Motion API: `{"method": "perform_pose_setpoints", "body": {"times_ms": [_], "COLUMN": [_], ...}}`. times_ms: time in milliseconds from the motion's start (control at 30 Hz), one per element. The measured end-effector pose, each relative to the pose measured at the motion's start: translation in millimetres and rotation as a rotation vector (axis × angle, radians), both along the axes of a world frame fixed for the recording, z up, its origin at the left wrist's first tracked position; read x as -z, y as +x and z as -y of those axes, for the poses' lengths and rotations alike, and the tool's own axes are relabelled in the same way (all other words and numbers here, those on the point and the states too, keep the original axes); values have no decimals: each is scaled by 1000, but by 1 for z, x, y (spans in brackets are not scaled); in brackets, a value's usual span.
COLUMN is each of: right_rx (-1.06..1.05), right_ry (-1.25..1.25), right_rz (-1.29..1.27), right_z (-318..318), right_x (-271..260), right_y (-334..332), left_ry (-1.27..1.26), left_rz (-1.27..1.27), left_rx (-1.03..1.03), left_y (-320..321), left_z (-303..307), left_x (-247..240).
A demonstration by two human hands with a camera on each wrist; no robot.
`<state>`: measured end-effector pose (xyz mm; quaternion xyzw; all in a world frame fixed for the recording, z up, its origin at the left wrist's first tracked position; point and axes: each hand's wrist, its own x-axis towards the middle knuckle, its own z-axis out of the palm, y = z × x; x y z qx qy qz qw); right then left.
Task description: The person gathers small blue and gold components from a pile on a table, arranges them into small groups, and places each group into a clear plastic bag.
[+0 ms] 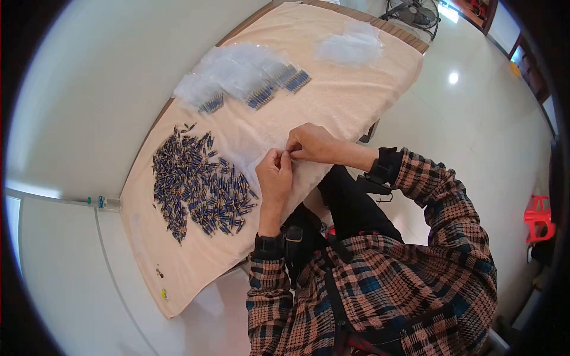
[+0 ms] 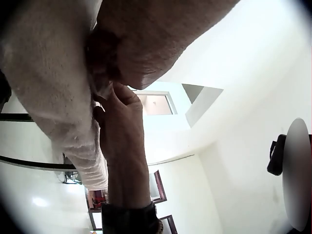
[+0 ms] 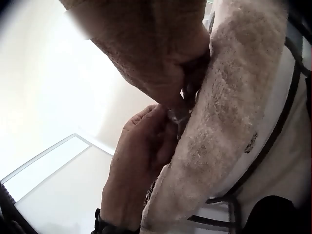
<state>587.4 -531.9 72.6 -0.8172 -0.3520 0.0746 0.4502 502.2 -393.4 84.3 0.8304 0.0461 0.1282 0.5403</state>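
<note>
My left hand and right hand meet near the front edge of the cloth-covered table. Between their fingertips, both pinch a bit of clear plastic, which looks like the edge of a thin bag. In the left wrist view the same plastic shows as a small glossy patch; the rest of it is hidden behind the fingers. Left of the hands lies a big loose pile of small dark-blue pieces with brass-coloured ends, which look like connectors.
Several clear bags lie farther back, some with rows of blue pieces inside. A stack of clear bags is at the far end. A pale towel covers the table beside a white wall. A yellow scrap lies at the near left corner.
</note>
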Motion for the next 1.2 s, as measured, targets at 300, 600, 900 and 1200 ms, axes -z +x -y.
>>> {"method": "perform_pose_setpoints", "body": {"times_ms": [300,600,900,1200], "right_rx": [31,48,99,150], "right_ry": [-32,-49,-107,-174], "right_rz": [184,251,269,313], "right_z": [0,-4,-10,-17], "right_x": [2,8,-1,-7], "right_y": [-3,-3,-8,-15], "left_ry": [452,512,464,544], "left_rz": [136,143,120,174], "left_rx": [-128,8,-2,21], "left_y": [-42,-49,-49,-49], "left_z": [-41,-43,-43,-44], "left_x": [2,5,4,5]}}
